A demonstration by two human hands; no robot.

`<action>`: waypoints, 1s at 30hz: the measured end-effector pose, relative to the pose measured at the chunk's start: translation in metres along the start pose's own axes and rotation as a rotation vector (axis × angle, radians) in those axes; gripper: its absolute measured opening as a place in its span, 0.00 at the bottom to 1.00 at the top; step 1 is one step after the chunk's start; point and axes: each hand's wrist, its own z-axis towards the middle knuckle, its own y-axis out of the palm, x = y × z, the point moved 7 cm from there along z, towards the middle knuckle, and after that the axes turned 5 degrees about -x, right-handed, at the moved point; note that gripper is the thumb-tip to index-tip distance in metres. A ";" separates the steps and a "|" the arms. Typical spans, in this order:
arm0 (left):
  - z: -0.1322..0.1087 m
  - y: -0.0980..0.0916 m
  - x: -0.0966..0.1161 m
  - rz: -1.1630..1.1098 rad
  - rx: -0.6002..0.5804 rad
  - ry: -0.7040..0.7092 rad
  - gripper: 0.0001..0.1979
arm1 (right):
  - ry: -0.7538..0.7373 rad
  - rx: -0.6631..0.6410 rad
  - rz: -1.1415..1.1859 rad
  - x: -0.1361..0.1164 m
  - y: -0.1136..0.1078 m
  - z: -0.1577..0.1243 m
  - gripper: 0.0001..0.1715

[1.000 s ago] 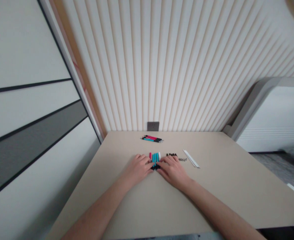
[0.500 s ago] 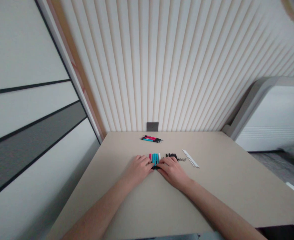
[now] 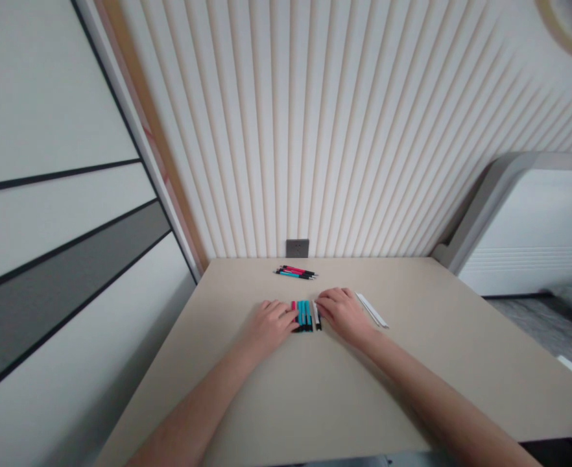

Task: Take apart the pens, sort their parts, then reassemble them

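Glossy plastic pen barrels (image 3: 302, 314) — on a smooth, matt laminate tabletop (image 3: 436, 370).

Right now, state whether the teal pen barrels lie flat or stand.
Flat: the teal pen barrels lie side by side on the tabletop, between the left hand and the right hand.

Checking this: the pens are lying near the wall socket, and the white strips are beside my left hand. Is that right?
No: the white strips are beside the right hand, not the left hand, as the head view shows. The pens are lying near the wall socket, as you said.
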 end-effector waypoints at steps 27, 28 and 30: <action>-0.008 0.025 -0.050 -0.152 -0.026 -0.066 0.11 | 0.420 -0.182 0.059 0.102 0.045 0.088 0.16; -0.008 0.025 -0.049 -0.154 -0.022 -0.065 0.10 | 0.427 -0.154 0.068 0.102 0.042 0.087 0.17; -0.008 0.026 -0.049 -0.161 -0.018 -0.058 0.10 | 0.434 -0.095 0.087 0.103 0.034 0.081 0.19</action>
